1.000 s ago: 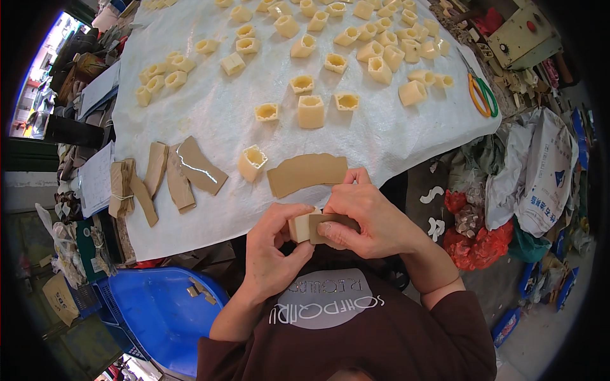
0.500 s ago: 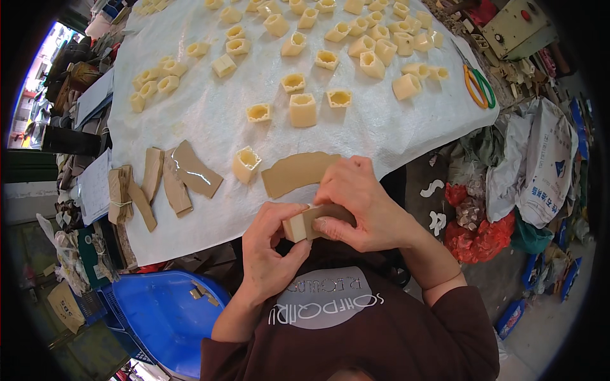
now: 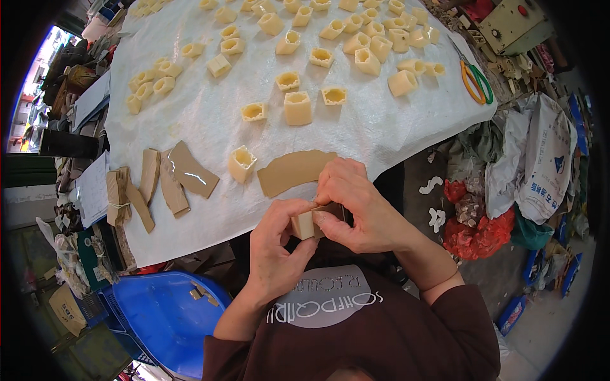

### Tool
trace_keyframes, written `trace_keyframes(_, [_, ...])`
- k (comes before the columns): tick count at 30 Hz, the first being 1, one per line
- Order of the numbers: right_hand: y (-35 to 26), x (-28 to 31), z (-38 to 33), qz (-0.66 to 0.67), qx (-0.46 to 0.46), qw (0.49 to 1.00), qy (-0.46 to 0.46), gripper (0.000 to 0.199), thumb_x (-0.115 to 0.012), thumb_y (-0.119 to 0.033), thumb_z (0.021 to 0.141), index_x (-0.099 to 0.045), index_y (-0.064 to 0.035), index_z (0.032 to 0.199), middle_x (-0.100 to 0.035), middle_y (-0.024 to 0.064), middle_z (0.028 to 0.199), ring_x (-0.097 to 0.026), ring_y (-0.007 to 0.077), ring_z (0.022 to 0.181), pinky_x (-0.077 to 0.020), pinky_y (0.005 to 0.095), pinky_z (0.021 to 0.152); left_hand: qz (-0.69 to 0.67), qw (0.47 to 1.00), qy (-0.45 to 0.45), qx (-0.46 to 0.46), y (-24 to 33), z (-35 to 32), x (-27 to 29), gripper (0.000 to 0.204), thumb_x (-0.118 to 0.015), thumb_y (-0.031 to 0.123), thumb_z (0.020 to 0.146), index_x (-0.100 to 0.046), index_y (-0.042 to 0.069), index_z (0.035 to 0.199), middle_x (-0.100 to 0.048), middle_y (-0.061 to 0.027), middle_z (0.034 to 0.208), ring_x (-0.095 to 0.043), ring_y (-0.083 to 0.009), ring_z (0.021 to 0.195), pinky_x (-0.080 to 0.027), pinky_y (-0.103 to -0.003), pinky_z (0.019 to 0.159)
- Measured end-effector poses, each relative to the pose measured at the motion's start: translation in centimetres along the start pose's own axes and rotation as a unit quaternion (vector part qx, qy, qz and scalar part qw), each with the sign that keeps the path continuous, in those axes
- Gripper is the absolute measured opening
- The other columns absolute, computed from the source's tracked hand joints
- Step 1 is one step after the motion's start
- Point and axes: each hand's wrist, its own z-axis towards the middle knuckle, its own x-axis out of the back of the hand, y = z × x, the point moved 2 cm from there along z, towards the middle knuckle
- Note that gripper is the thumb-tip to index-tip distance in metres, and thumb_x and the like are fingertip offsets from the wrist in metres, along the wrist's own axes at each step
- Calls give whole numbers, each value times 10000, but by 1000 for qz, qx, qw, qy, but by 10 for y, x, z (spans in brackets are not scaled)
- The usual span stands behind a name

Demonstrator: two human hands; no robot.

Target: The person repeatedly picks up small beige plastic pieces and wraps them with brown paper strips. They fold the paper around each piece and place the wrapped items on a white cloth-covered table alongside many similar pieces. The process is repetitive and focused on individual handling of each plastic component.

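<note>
Close to my chest, my left hand [image 3: 279, 244] is closed round a cream-coloured hollow block [image 3: 304, 226], thumb below and fingers above. A tan strip [image 3: 333, 212] lies against the block's side, and my right hand [image 3: 359, 206] pinches it there, thumb pressing on the near face. Both my hands partly cover the strip. Just beyond them a curved tan sheet [image 3: 293, 171] lies flat on the white cloth [image 3: 210, 241]. To its left stands a cream block [image 3: 242, 163] with a jagged open top.
Many similar cream blocks [image 3: 297, 108] cover the far cloth. Tan pieces [image 3: 190, 170] lie at left, beside a tied bundle [image 3: 117, 197]. Scissors [image 3: 473, 82] with orange and green handles rest at the right edge. A blue basin [image 3: 159, 324] stands below left; bags [image 3: 473, 238] lie right.
My hands have shifted slightly right with the block. The tan strip is bent further round behind it, and less of its length shows. The view has moved a little.
</note>
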Motion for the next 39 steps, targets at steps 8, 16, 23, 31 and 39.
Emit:
trace_keyframes(8, [0,-8,-5,36,-36,999,-11,355,-640,-81,658,-483,-70,976,-444,97,981,-404,278,976,-296,390,902,-65,996,21,56,6,5,2,428,-563,-161,690,-504,-35,1095,-544,-57,1005,-549,-128,937,-457,-262,808])
trace_keyframes(16, [7,-8,-3,-3,-31,999,-40,589,-711,-145,624,-469,-81,1157,-442,118,1104,-380,314,1094,-305,410,930,-149,986,-30,74,13,8,9,509,-555,-162,687,-436,-10,1159,-500,-99,1112,-526,-167,1039,-448,-283,864])
trace_keyframes(23, [-24,-7,-22,-98,128,974,161,397,-766,-184,602,-560,-59,917,-522,88,907,-516,268,861,-363,413,742,-205,978,46,6,1,8,19,323,-615,-87,746,-536,4,1046,-505,-96,1125,-496,-200,1088,-428,-318,894])
trace_keyframes(31, [11,-49,-20,531,-214,819,48,405,-800,-172,626,-532,-56,907,-504,15,953,-503,119,802,-427,264,679,-246,967,26,-66,0,8,17,149,-644,-27,784,-603,-6,925,-581,-163,1076,-557,-241,1017,-472,-338,854])
trace_keyframes(39, [18,-33,-22,536,-167,817,129,259,-737,-248,746,-565,-71,824,-494,35,889,-463,120,817,-397,263,692,-217,975,-26,-35,-2,2,18,145,-674,5,768,-612,-12,898,-590,-185,1048,-592,-214,931,-509,-312,785])
